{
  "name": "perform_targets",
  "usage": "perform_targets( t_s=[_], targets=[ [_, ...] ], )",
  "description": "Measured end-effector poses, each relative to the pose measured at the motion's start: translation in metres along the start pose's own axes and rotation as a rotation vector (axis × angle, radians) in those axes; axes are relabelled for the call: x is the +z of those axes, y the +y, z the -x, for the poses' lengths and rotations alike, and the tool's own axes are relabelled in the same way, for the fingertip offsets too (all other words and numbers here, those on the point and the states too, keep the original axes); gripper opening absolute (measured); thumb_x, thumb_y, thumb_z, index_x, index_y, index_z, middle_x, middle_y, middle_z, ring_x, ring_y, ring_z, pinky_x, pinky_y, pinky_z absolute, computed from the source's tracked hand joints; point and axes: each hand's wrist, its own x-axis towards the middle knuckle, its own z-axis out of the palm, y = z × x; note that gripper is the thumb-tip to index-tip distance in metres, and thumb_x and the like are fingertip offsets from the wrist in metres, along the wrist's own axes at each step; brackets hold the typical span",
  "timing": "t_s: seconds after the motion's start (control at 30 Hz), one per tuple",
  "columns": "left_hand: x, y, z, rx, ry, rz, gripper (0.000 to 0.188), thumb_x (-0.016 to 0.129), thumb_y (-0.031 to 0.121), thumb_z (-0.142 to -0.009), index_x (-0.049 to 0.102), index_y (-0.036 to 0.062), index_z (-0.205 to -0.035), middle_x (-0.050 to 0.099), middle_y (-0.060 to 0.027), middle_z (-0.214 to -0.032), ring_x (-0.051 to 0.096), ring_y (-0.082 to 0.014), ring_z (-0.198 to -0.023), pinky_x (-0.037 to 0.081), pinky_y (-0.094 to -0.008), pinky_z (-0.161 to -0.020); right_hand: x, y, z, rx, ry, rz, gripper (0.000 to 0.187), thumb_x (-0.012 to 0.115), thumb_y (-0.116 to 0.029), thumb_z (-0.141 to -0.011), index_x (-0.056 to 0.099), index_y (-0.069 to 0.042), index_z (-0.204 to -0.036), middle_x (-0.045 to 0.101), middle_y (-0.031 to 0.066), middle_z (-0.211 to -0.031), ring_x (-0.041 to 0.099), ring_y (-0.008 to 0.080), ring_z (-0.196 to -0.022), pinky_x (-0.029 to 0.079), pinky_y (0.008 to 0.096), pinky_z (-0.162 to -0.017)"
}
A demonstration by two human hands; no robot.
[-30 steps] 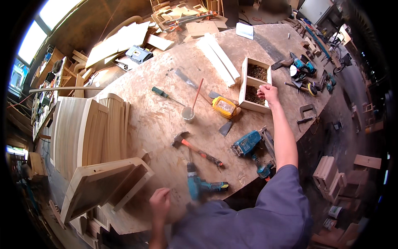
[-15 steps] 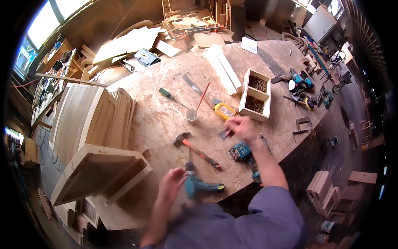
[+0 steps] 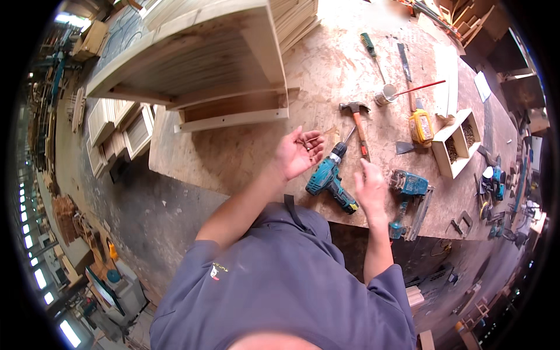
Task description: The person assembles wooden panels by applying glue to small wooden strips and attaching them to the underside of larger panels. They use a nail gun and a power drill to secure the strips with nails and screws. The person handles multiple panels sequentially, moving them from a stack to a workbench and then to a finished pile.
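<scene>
My left hand [image 3: 300, 154] is palm up beside the low front rail of a wooden cabinet [image 3: 233, 64], with a few small dark screws [image 3: 307, 144] lying in its half-curled fingers. Over the table edge, my right hand [image 3: 371, 189] has its fingers drawn together, slightly blurred; anything between them is too small to make out. Between the hands lies a teal cordless drill [image 3: 330, 177], its long bit pointing away from me. A claw hammer [image 3: 360, 131] with an orange-and-black handle lies just beyond my right hand. To the right of that hand is a teal nail gun [image 3: 409, 185].
A two-compartment wooden box [image 3: 452, 157] of small brown fasteners stands at right. Near it are a yellow bottle [image 3: 420, 127], a scraper [image 3: 404, 147] and a cup [image 3: 385, 95] with a red stick. A green-handled screwdriver [image 3: 368, 45] and a C-clamp [image 3: 465, 221] lie farther off.
My view has turned left toward the cabinet. My right hand has come back from beside the box toward the drill. My left hand is now palm up with screws showing.
</scene>
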Motion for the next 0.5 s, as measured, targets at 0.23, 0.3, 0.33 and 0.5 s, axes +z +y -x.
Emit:
perform_targets(
  t_s=[0.23,0.3,0.33,0.5],
  targets=[
    [-0.099,0.017,0.075,0.193,0.429,-0.333,0.025,0.048,0.025,-0.102,0.063,0.0064,-0.102,0.065,-0.0067,-0.088,0.063,-0.0188,-0.078,0.052,-0.0322,-0.067,0.081,-0.035,0.048,0.054,-0.215,0.175,0.092,0.074,-0.006,-0.069,0.031,-0.001,-0.150,0.045,0.0267,-0.130,0.057,0.0443,-0.105,0.050,0.0477,-0.090],
    [-0.091,0.013,0.098,0.226,0.512,-0.432,0.021,0.050,0.023,-0.101,0.062,0.0051,-0.101,0.064,-0.0059,-0.085,0.061,-0.0174,-0.072,0.051,-0.0304,-0.062,0.097,-0.033,0.036,0.110,-0.118,0.126,0.092,0.071,-0.004,-0.069,0.029,0.000,-0.150,0.049,0.0265,-0.126,0.059,0.0454,-0.101,0.051,0.0486,-0.086],
    [-0.091,0.014,0.105,0.229,0.521,-0.475,0.020,0.049,0.022,-0.102,0.061,0.0051,-0.102,0.065,-0.0069,-0.088,0.062,-0.0173,-0.074,0.052,-0.0305,-0.064,0.100,-0.033,0.034,0.144,-0.066,0.103,0.092,0.070,-0.003,-0.068,0.028,0.000,-0.151,0.051,0.0264,-0.124,0.060,0.0460,-0.099,0.052,0.0490,-0.084],
    [-0.080,0.025,0.129,0.255,0.411,-0.457,0.020,0.046,0.018,-0.105,0.061,0.0049,-0.105,0.067,-0.0126,-0.104,0.064,-0.0174,-0.086,0.055,-0.0316,-0.074,0.047,-0.072,0.025,0.017,0.026,-0.104,0.075,0.073,-0.005,-0.072,0.045,0.003,-0.142,0.067,0.0221,-0.107,0.069,0.0352,-0.095,0.055,0.0416,-0.080]
  ],
)
